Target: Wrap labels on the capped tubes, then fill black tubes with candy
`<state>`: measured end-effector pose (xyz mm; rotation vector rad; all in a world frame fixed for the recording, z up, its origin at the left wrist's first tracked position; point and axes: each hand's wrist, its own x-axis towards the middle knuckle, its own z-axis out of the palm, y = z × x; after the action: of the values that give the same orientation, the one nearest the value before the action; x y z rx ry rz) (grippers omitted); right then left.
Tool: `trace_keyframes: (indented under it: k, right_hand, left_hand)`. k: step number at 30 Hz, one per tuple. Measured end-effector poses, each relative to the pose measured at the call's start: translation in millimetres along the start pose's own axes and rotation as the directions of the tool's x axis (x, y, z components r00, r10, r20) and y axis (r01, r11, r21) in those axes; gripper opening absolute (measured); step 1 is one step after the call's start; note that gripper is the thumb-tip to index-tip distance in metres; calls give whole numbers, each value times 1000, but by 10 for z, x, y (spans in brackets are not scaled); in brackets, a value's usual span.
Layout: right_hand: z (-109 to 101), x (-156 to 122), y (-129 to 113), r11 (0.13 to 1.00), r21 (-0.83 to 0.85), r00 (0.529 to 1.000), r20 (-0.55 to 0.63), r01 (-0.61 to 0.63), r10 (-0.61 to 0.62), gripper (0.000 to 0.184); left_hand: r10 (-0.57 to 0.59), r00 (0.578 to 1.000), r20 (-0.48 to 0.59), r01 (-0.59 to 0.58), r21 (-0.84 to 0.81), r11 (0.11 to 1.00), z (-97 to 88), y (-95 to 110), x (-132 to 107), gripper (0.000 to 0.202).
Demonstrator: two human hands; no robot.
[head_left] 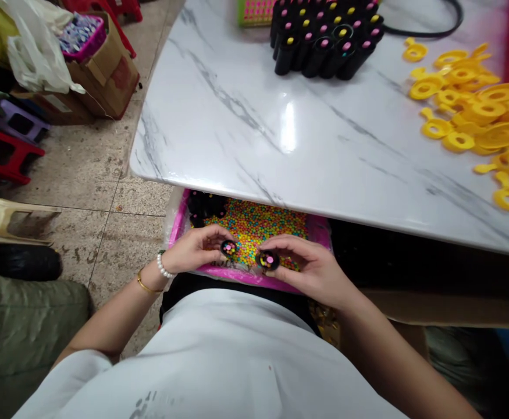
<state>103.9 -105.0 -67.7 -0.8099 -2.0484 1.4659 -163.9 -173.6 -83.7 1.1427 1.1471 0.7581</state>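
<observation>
My left hand (202, 247) is closed around a small black cup (228, 248) with a pink peg at its centre and coloured beads inside. A similar black cup (267, 260), also with a pink peg and some beads, is gripped between the thumb and fingers of my right hand (309, 265). Both cups are held just above a pink tray (219, 273) on my lap side of the table. Many small multicoloured beads (267, 224) fill the tray. More black cups (206, 206) lie in its far left corner, partly under the table edge.
A marble-patterned table (245, 128) overhangs the tray. On it stand a block of black tubes (324, 43) with pink and yellow tips, and a heap of yellow plastic rings (476, 107). Cardboard box (106, 70), stools and a green sack (27, 326) are at the left.
</observation>
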Motion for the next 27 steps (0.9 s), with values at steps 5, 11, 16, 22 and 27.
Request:
trace_keyframes:
  k: [5, 11, 16, 22, 27]
  right_hand:
    - [10, -33, 48, 1000, -15, 1000, 18, -16, 16, 25]
    - [-80, -4, -198, 994, -62, 996, 18, 94, -93, 29]
    - [-235, 136, -440, 990, -26, 990, -15, 140, -140, 26]
    - [-339, 229, -574, 941, -274, 951, -178, 198, -252, 34]
    - [-336, 252, -586, 799, -534, 887, -179, 275, -425, 36]
  left_hand:
    - [8, 999, 52, -15, 142, 990, -104, 25, 31, 33]
    - [248, 969, 17, -243, 282, 928, -62, 270, 26, 27]
    - [460, 888, 23, -439, 342, 831, 8, 676, 75, 27]
    - [417, 903, -108, -360, 343, 868, 116, 728, 176, 33]
    - [361, 923, -131, -309, 305, 901, 283, 624, 160, 31]
